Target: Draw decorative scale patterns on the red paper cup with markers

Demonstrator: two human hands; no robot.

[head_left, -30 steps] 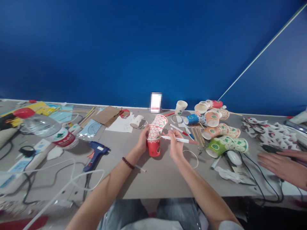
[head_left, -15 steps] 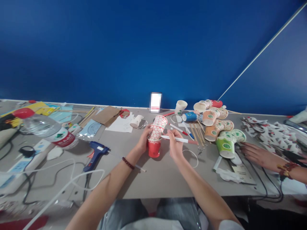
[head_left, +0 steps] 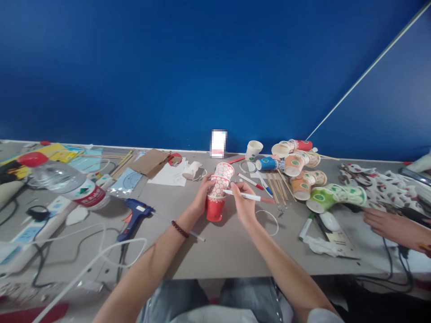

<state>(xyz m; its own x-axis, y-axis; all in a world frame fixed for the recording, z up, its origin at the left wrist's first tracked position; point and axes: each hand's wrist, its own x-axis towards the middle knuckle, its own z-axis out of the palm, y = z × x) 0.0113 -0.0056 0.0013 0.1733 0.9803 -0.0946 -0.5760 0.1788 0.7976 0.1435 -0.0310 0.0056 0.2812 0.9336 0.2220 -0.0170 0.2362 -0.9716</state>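
My left hand (head_left: 203,194) is wrapped round the left side of a joined piece of paper cups (head_left: 221,181). Its bottom cup is red, and the white parts above carry red scale-like outlines. In my right hand (head_left: 245,204) is a white marker (head_left: 251,196) with a reddish far end, gripped like a pen. The marker's tip touches or nearly touches the white patterned part; which of the two I cannot tell. A thin white loop (head_left: 276,224) lies on the table just right of my right hand.
A blue glue gun (head_left: 133,219) and a large plastic bottle (head_left: 72,181) lie at left. Wooden sticks (head_left: 278,188), markers and several joined cups (head_left: 303,184) are at right. Beyond them, a co-worker's hand (head_left: 387,226) is near a green cup piece (head_left: 321,198). A phone (head_left: 218,143) stands at the wall.
The red cup's base has swung slightly left, and the marker has shifted a little left. The green cup piece has turned onto its side as the co-worker's hand moved right.
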